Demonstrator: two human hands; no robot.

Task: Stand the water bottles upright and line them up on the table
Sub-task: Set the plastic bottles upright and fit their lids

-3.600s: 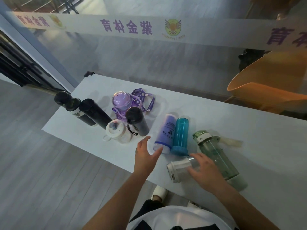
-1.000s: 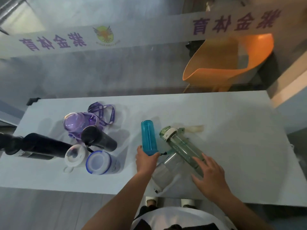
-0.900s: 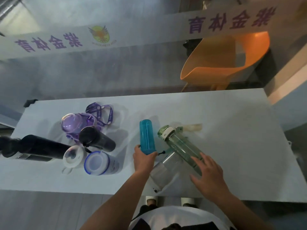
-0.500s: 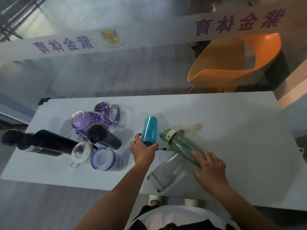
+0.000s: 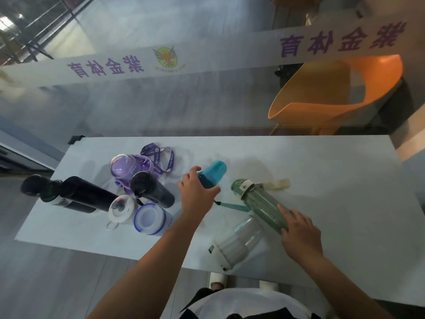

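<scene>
Blue bottle [image 5: 212,174]: tilted above the desk [image 5: 322,180], mid-desk, gripped near its lower end
Left hand [image 5: 196,192]: wrapped round the blue bottle
Green bottle [image 5: 259,202]: lying flat, just right of the blue one, cap toward the far edge
Right hand [image 5: 300,236]: fingers laid over the green bottle's base; firm grip or not, cannot tell
Clear bottle [image 5: 236,242]: lying at the near edge, touching the green one
Upright group: purple bottle [image 5: 125,166], black bottles [image 5: 87,198], white-lidded bottles [image 5: 149,218], clustered left
</scene>
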